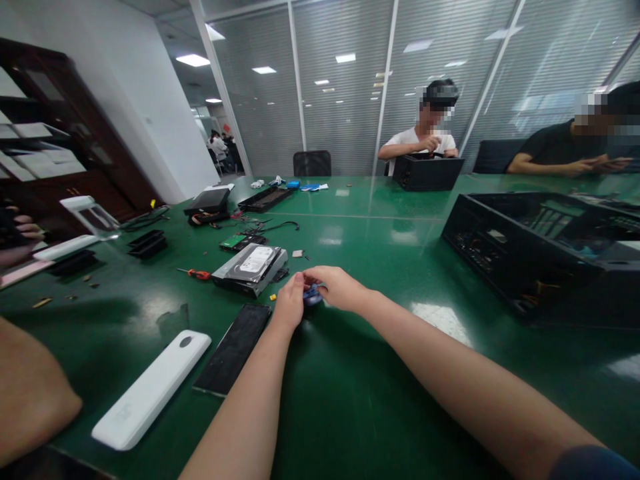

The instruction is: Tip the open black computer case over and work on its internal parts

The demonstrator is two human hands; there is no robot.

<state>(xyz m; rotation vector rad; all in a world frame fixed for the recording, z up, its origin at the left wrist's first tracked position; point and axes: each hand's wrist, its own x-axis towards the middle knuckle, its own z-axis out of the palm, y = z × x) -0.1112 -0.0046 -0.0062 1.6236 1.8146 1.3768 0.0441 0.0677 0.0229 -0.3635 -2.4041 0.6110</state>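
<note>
My left hand [290, 298] and my right hand [339, 287] meet over the green table, fingers closed around a small dark blue object [313, 295]. Its kind is too small and too covered by my fingers to tell. Just beyond my left hand lies a metal drive bay with a hard drive [253, 263], its white label facing up. A tiny yellow piece [273, 297] sits left of my left hand. Beside my left forearm lies a black phone [235, 348].
Left are a white power bank [153, 392], an orange screwdriver [196, 273] and a green circuit board [240, 241]. A black computer case [540, 267] stands right. Across the table, a person [425, 137] works on another case; a bystander's arm [33, 393] rests near left.
</note>
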